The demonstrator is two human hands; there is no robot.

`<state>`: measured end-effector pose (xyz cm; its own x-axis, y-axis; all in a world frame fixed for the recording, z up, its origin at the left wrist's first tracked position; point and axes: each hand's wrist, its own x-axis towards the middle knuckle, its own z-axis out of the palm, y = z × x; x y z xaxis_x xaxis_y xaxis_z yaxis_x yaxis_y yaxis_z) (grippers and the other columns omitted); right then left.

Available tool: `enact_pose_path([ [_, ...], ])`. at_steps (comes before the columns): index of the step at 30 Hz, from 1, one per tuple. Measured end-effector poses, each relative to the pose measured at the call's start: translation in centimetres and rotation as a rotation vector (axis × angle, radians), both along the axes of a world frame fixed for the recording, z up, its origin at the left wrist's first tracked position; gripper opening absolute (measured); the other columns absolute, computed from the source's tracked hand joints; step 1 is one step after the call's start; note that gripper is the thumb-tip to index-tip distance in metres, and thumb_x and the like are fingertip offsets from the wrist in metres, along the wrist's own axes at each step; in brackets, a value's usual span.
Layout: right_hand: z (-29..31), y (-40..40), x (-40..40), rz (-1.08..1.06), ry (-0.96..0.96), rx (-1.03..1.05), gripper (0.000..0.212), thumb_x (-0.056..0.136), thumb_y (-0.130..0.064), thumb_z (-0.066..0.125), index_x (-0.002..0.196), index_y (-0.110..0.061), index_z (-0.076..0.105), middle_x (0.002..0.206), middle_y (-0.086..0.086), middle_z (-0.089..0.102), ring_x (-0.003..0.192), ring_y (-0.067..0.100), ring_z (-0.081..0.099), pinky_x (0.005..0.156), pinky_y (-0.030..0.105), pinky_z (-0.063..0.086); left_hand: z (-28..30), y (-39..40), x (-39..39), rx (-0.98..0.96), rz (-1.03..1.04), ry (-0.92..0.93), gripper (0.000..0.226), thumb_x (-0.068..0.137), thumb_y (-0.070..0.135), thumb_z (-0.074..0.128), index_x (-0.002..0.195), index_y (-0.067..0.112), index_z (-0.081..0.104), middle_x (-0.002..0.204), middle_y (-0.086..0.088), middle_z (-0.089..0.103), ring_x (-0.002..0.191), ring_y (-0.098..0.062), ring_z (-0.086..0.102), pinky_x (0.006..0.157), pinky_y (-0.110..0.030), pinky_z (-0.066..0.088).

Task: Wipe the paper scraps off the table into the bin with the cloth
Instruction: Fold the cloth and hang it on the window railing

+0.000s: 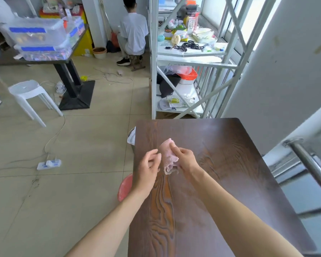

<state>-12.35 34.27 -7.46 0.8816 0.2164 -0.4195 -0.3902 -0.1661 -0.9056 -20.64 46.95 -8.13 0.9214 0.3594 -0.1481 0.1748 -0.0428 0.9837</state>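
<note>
A pink cloth (168, 157) lies bunched on the dark wooden table (220, 182), near its left edge. My right hand (185, 160) grips the cloth from the right side. My left hand (147, 166) hovers just left of the cloth at the table's left edge, fingers curled and apart, holding nothing. The bin (131, 136) shows only as a sliver with a white liner beyond the table's left edge, below table height. No paper scraps are visible on the tabletop.
A red stool (125, 188) pokes out under the table's left edge. A power strip (49, 164) and cables lie on the tiled floor to the left. White shelving (183, 58) stands behind the table; a metal rail (311, 164) runs along the right. A person sits farther back.
</note>
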Motion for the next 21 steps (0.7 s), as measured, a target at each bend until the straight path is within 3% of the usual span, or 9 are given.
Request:
enact_pose_path([
  [3, 1.7, -3.5, -0.5, -0.106, -0.102, -0.055, 0.044, 0.085, -0.046, 0.064, 0.062, -0.01, 0.057, 0.052, 0.008, 0.063, 0.051, 0.022, 0.063, 0.05, 0.029, 0.052, 2.4, -4.8, 1.0, -0.021, -0.139, -0.016, 0.025, 0.086, 0.02, 0.066, 0.108, 0.009, 0.061, 0.093, 0.004, 0.069, 0.08, 0.003, 0.067, 0.068, -0.013, 0.051],
  [5, 2.9, -6.2, -0.6, -0.193, -0.165, -0.103, 0.043, 0.083, -0.048, 0.064, 0.06, -0.014, 0.052, 0.048, 0.006, 0.062, 0.047, 0.02, 0.064, 0.046, 0.029, 0.054, 3.4, -8.1, 1.9, -0.022, -0.144, -0.015, 0.019, 0.085, 0.011, 0.066, 0.1, 0.002, 0.058, 0.081, 0.001, 0.067, 0.066, 0.007, 0.065, 0.06, -0.008, 0.048],
  [9, 4.5, -12.5, -1.2, -0.286, -0.262, -0.181, 0.034, 0.082, -0.049, 0.06, 0.079, -0.015, 0.056, 0.082, 0.008, 0.07, 0.079, 0.026, 0.07, 0.069, 0.046, 0.06, 4.4, -13.6, 3.4, -0.019, -0.069, 0.018, 0.02, 0.088, 0.015, 0.063, 0.084, -0.003, 0.059, 0.068, -0.007, 0.062, 0.059, -0.012, 0.056, 0.05, -0.008, 0.041],
  [12, 5.5, -17.0, -2.2, -0.245, -0.315, -0.145, 0.027, 0.079, -0.049, 0.066, 0.086, -0.025, 0.054, 0.086, 0.01, 0.071, 0.076, 0.027, 0.071, 0.064, 0.049, 0.06, 5.2, -17.5, 4.1, -0.027, -0.028, 0.055, 0.016, 0.089, 0.003, 0.056, 0.073, 0.0, 0.059, 0.062, -0.006, 0.055, 0.057, -0.012, 0.046, 0.044, -0.011, 0.035],
  [14, 5.9, -19.4, -2.6, -0.167, -0.381, -0.207, 0.026, 0.078, -0.05, 0.065, 0.09, -0.029, 0.056, 0.081, 0.008, 0.072, 0.074, 0.026, 0.071, 0.064, 0.043, 0.058, 5.8, -19.9, 4.4, -0.056, -0.017, 0.088, 0.019, 0.086, -0.001, 0.055, 0.068, 0.0, 0.059, 0.061, -0.008, 0.054, 0.059, -0.015, 0.046, 0.049, -0.018, 0.04],
  [17, 6.4, -22.4, -2.7, -0.055, -0.463, -0.443, 0.034, 0.072, -0.061, 0.058, 0.097, -0.039, 0.063, 0.092, -0.008, 0.069, 0.087, 0.012, 0.066, 0.075, 0.037, 0.051, 6.3, -23.0, 5.2, -0.139, -0.037, 0.123, 0.017, 0.082, 0.001, 0.058, 0.066, 0.002, 0.065, 0.067, -0.012, 0.063, 0.067, -0.024, 0.059, 0.064, -0.042, 0.055],
  [21, 6.8, -26.4, -1.8, -0.036, -0.47, -0.593, 0.026, 0.069, -0.064, 0.053, 0.075, -0.041, 0.065, 0.083, -0.012, 0.065, 0.076, 0.006, 0.06, 0.07, 0.04, 0.053, 7.2, -26.6, 5.6, -0.125, -0.079, 0.135, 0.019, 0.086, 0.008, 0.059, 0.073, 0.011, 0.072, 0.079, -0.016, 0.072, 0.078, -0.032, 0.07, 0.073, -0.048, 0.059],
])
